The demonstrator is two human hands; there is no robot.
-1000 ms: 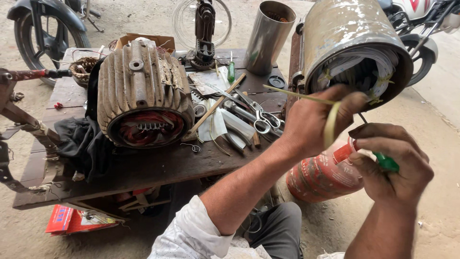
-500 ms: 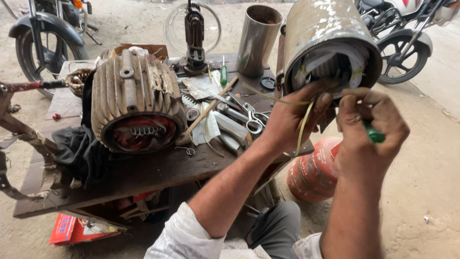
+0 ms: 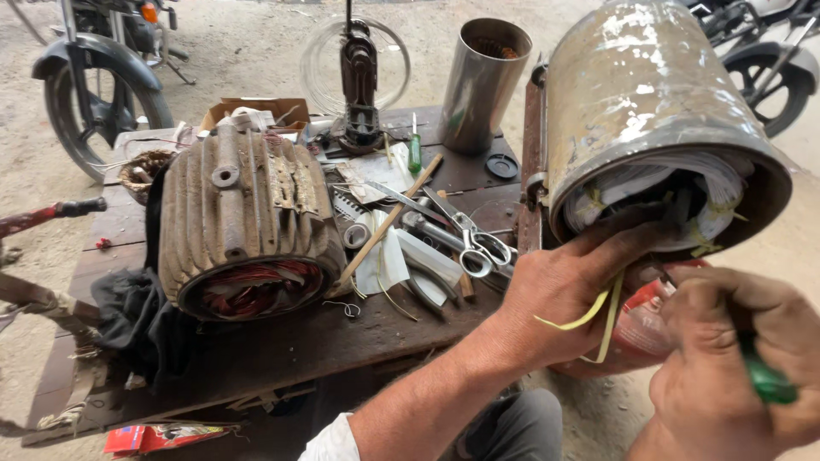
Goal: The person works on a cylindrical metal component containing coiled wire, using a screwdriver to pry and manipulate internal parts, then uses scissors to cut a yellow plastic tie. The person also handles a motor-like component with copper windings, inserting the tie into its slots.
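Observation:
A big worn metal motor housing (image 3: 649, 111) lies on its side at the right, its open end facing me, with white-wrapped windings (image 3: 632, 183) inside. My left hand (image 3: 564, 294) reaches to the lower rim of that opening, fingertips pressed into the windings, and a thin yellow strip (image 3: 608, 320) hangs from its grip. Lower right, my right hand (image 3: 726, 367) is closed around a green-handled tool (image 3: 769, 384), just below the housing; the tool's tip is hidden. A red cylinder (image 3: 641, 329) sits behind both hands.
A ribbed rusty stator (image 3: 239, 213) with copper coils lies on the dark wooden bench (image 3: 299, 341). Scissors (image 3: 474, 243), pliers, a wooden stick and a green screwdriver (image 3: 415, 154) are scattered beside it. A steel tube (image 3: 483, 85) and a coil winder (image 3: 359, 77) stand behind. A motorcycle (image 3: 94, 68) is parked at the far left.
My left hand has pushed its fingers into the housing's opening with the yellow strip. My right hand has dropped down and to the right, away from the opening.

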